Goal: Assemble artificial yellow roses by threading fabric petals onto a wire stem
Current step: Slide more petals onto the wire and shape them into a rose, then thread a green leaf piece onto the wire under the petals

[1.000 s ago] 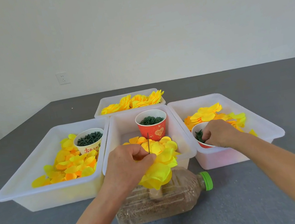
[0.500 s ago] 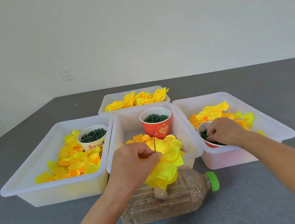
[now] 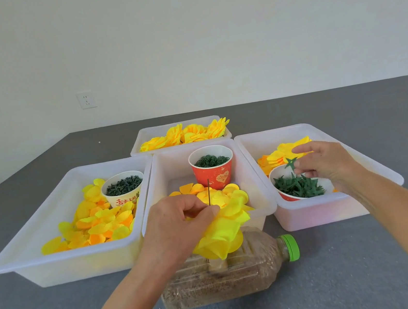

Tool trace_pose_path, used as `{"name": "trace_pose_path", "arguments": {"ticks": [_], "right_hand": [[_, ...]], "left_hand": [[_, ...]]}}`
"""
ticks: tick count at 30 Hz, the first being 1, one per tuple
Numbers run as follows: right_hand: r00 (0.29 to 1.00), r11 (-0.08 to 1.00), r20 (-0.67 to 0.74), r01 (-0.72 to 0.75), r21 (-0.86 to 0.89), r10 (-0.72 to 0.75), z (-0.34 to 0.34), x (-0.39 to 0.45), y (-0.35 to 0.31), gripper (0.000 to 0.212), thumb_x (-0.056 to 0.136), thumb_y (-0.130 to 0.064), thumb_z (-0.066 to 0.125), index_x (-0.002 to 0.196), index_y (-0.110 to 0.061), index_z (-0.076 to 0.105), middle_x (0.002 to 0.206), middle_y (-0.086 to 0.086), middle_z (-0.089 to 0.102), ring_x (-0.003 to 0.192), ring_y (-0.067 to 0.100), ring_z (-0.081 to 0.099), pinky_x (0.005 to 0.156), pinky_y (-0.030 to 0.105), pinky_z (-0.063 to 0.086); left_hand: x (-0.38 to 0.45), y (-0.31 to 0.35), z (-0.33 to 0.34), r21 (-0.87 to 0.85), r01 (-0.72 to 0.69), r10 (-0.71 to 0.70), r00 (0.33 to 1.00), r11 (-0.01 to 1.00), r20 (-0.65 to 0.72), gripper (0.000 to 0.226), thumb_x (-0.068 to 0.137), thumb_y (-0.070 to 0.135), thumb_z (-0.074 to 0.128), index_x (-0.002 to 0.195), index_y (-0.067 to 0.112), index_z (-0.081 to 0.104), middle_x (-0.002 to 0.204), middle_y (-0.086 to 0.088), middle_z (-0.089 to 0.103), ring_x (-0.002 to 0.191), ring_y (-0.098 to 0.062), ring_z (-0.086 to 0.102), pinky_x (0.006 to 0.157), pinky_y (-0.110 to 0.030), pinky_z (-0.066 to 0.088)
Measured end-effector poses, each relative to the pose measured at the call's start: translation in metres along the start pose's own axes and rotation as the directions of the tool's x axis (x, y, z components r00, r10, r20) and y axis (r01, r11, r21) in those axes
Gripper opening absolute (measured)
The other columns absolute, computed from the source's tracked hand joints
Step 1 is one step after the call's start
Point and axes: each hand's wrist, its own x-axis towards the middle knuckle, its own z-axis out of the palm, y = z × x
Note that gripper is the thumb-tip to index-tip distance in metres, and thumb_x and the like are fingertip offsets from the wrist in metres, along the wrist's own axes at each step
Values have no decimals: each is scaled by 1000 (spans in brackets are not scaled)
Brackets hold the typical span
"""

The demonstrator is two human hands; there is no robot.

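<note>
Wire (image 3: 209,193): upright, thin, dark; tip bare above the petals. Foot apparently planted in the bottle below, likely so the stem stands free while both hands work.

Petals (image 3: 222,228): yellow fabric stack already threaded on the wire, bunched low, draping toward the bottle. Pressed down by the left hand, probably to keep the layers seated and leave wire clear for the next piece.

Left hand (image 3: 179,224): fingers curled together, thumb and forefinger pinched at the wire just above the petals.

Right hand (image 3: 327,164): above the right bin; thumb and forefinger clamped on a calyx (image 3: 290,163), small green star, lifted clear of its cup. Remaining fingers loosely spread.

Bottle (image 3: 234,271): clear plastic, on its side, green cap to the right, filled with grainy brown matter; seemingly ballast for the wire.

Calyx cup (image 3: 283,193): white-rimmed, in the right bin (image 3: 316,212), heaped with green stars, beside loose yellow petals.

Red cup (image 3: 213,175): middle bin (image 3: 253,178), green rings inside; directly behind the wire.

Left bin (image 3: 53,265): loose yellow and orange petals, white cup (image 3: 123,195) of dark green bits.

Far bin (image 3: 141,145): finished yellow roses (image 3: 185,133).

Obstructions: rim between middle and right bins across the calyx's likely path to the wire tip; left fingers close under that tip.
</note>
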Motion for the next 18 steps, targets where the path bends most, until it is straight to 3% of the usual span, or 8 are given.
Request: {"name": "trace_pose_path", "arguments": {"ticks": [4,8,12,16,18], "right_hand": [[996,980,47,62,187,-72,-1,-10,-13,18,82,3,64,91,-11,71,75,3,67,69,14,62,62,23,47],[972,948,184,84,308,-146,18,-35,-36,16,75,-1,67,83,-15,72,71,-2,70,65,8,64,57,18,50],[916,905,332,70,420,-225,44,-62,-61,16,58,-11,70,72,-15,75,67,-1,70,59,7,64,56,16,51],[837,897,461,77,435,-295,66,-83,-79,18,57,-12,70,71,-20,77,68,-3,71,58,6,64,54,15,50],[812,894,495,72,442,-310,75,-88,-83,19,55,-13,71,71,-19,77,68,-2,71,58,7,65,54,16,50]], "left_hand": [[0,2,-3,-49,29,-29,1000,998,1,10,73,31,75,66,24,73,70,9,70,71,-8,64,70,-34,53],[-1,6,-6,-52,43,-42,999,998,17,7,70,31,78,67,27,73,72,11,71,73,-6,64,73,-31,53],[-1,6,-11,-48,56,-54,998,997,32,9,66,27,81,71,27,74,77,4,72,81,-13,65,79,-34,52],[0,5,-20,-46,23,-22,999,999,36,11,64,31,81,72,31,73,81,10,72,84,-5,64,77,-23,50],[2,8,-23,-82,9,-9,1000,997,0,10,66,27,79,70,33,72,80,9,71,83,-7,64,78,-24,49]]}}
